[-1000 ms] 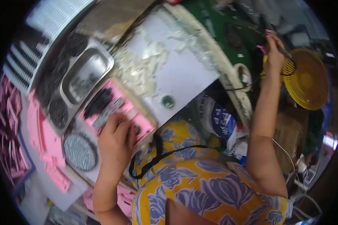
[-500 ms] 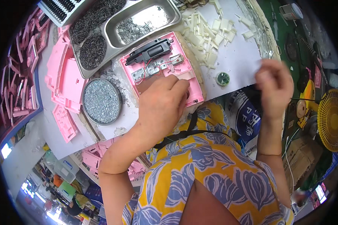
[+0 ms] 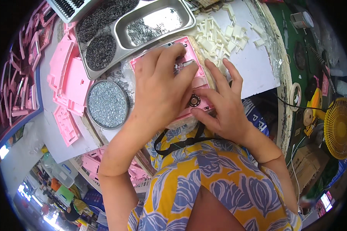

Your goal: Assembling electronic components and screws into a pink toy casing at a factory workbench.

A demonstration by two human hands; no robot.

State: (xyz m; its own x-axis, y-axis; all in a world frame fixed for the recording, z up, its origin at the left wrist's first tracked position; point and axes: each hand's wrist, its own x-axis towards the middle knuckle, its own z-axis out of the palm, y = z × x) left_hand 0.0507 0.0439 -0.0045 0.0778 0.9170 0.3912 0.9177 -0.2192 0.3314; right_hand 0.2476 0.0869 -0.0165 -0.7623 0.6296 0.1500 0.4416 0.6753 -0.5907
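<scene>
A shallow pink plastic casing (image 3: 199, 81) lies in front of me with parts fitted inside it. My left hand (image 3: 158, 86) arches over it, thumb and forefinger apart around a silver metal strip (image 3: 183, 66); its palm covers much of the interior. I cannot see what its other fingertips touch. From the right, my right hand (image 3: 229, 106) reaches in with fingers spread. Its thumb and forefinger are on either side of a round black part (image 3: 194, 101) at the casing's near end; no grip on it shows.
A steel tray (image 3: 125, 46) with dark springs stands beyond the casing. A round dish (image 3: 108, 104) of small silver pieces is left, beside pink shells (image 3: 71, 81). Cream plastic parts (image 3: 216, 38) lie at far right. A yellow fan (image 3: 336, 128) stands further right.
My right hand has come in from the right to the casing's near end. The left hand has moved farther up over the casing, uncovering the round black part.
</scene>
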